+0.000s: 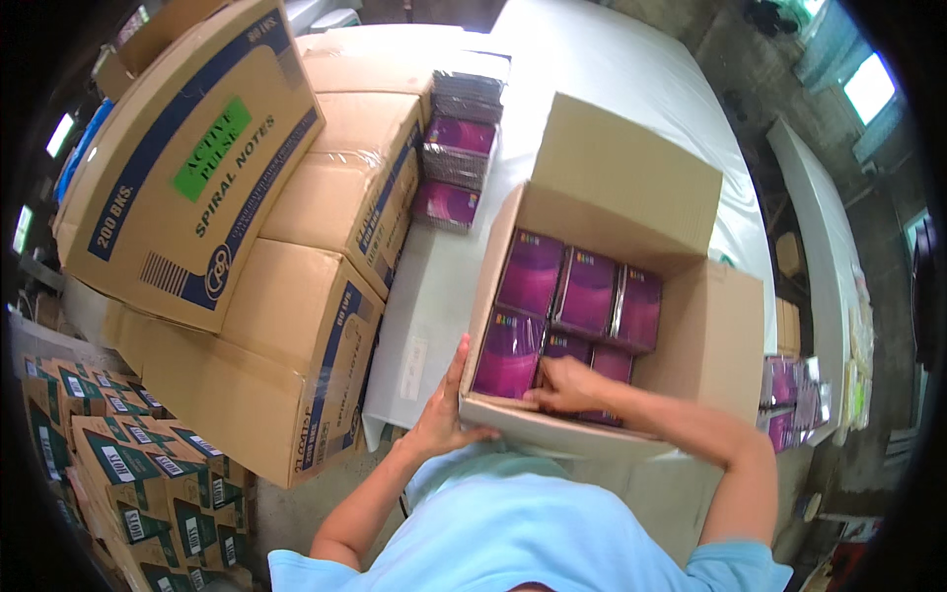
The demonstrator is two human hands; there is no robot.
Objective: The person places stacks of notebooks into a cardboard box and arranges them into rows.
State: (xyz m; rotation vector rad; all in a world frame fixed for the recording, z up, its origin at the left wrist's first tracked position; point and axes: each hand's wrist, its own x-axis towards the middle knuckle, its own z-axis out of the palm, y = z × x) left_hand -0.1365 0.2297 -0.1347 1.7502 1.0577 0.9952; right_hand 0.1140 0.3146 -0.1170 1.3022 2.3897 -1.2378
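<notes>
An open cardboard box (725,340) stands right in front of me, holding several stacks of purple notebooks (586,288). My left hand (441,412) lies against the outside of its near left corner, fingers stretched along the wall and thumb apart. Inside the box, my right hand (567,383) is down at the near row of notebooks, its fingers bent and closed by the near wall. Whatever is between those fingers is hidden. Beside them, a tall stack tops out in a purple notebook (509,355); the stack under my right hand sits lower.
Large closed cartons (326,212) line the left side, with another carton (187,158) on top. More notebook stacks (449,202) stand beyond them on the white-covered table (612,54). Small brown-and-green boxes (148,474) are piled at lower left. Further notebooks (789,385) sit at right.
</notes>
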